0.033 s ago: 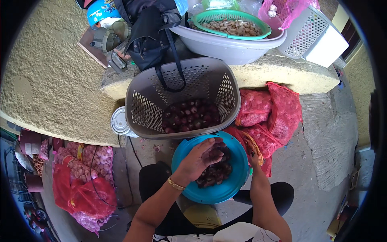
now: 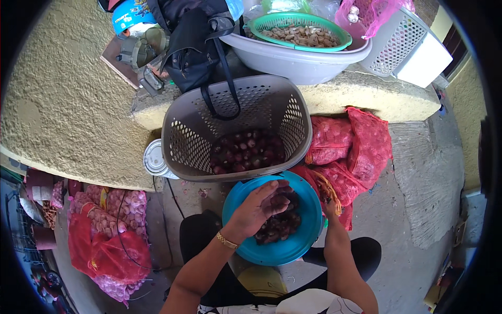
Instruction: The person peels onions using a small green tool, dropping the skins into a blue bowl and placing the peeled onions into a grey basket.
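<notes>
Over the round turquoise plastic bowl [image 2: 285,246] on our lap, our left hand [image 2: 260,208] reaches into a heap of small dark red shallots [image 2: 280,226]; the fingers curl loosely over a few bulbs, and we cannot tell whether they have closed on any. Our right hand [image 2: 330,208] sits at the bowl's right rim, mostly hidden, so its grip is unclear too. To do this well, we judge it best to keep the bowl steady and level under the working hand and lift only a few bulbs at a time, so none roll over the rim. Just beyond the bowl stands one grey perforated plastic basket [image 2: 235,125] with more shallots at its bottom. We count one bowl, one basket, two hands, and several red mesh sacks [image 2: 355,146] to the right.
</notes>
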Motion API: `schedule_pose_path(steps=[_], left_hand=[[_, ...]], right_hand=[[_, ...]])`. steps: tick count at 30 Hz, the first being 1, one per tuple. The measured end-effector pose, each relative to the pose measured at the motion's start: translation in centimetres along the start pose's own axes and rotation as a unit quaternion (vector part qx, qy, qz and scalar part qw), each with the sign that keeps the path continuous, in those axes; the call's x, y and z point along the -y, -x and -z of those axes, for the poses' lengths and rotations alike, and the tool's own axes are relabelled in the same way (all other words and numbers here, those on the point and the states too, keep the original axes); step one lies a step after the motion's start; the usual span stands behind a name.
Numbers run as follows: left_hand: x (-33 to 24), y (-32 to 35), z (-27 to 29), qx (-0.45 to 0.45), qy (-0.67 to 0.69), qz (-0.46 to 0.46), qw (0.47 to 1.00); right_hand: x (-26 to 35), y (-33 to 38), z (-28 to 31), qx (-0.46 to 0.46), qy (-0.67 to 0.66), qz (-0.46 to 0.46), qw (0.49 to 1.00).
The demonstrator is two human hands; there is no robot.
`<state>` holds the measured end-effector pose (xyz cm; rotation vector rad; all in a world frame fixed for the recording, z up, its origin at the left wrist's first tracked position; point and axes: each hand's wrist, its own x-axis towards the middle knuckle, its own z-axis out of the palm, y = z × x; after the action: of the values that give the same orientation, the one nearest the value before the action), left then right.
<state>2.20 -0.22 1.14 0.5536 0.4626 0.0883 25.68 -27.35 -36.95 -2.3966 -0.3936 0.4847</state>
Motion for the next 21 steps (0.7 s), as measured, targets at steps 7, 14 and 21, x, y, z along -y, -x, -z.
schedule_pose_path(steps=[7, 14, 21], left_hand=[[0.2, -0.4, -0.4, -0.001, 0.01, 0.012, 1.0], [0.3, -0.8, -0.1, 0.003, 0.011, 0.009, 1.0], [0.3, -1.1, 0.1, 0.012, 0.022, 0.01, 1.0]], right_hand=[[3.5, -1.4, 2.9, -0.004, 0.067, -0.09, 0.994], [0.1, -1.1, 0.8, 0.084, 0.17, -0.152, 0.97], [-5.0, -4.6, -1.5, 0.097, 0.25, -0.138, 0.953]])
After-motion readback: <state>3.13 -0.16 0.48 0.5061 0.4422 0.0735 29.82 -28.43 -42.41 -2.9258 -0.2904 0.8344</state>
